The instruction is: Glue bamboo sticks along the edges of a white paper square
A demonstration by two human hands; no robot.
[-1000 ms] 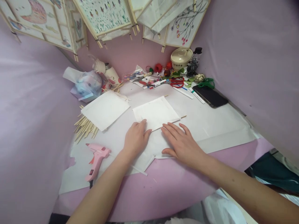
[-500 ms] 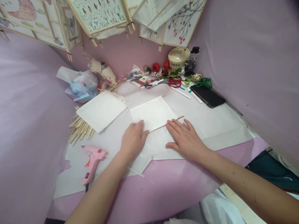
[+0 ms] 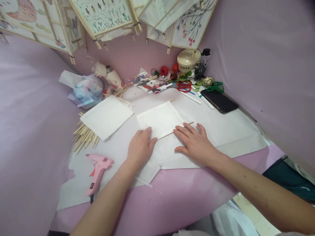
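A white paper panel [image 3: 159, 118] lies in the middle of the table, with a thin wooden stick [image 3: 165, 135] along its near edge. My left hand [image 3: 141, 146] rests at the panel's near left corner, thumb apart from the fingers, its fingertips partly hidden. Spread flat, my right hand [image 3: 194, 141] touches the near right edge, fingertips over the stick, whose end pokes out beyond them. Neither hand grips anything. A second white panel [image 3: 107, 117] lies to the left, over a bundle of wooden sticks [image 3: 86, 137]. Nearer stands out a pink glue gun [image 3: 98, 170] lying on its side.
Scissors with red handles [image 3: 184, 86], pens and coloured yarn lie along the back. A black phone [image 3: 219, 101] is at the right, a lidded bowl [image 3: 188, 60] at the back and a plastic bag [image 3: 87, 88] at the left. Painted paper lanterns [image 3: 105, 16] hang overhead.
My right hand's fingers have spread wider and shifted slightly along the panel's near edge. My left hand, the panel and the glue gun stay nearly in place.
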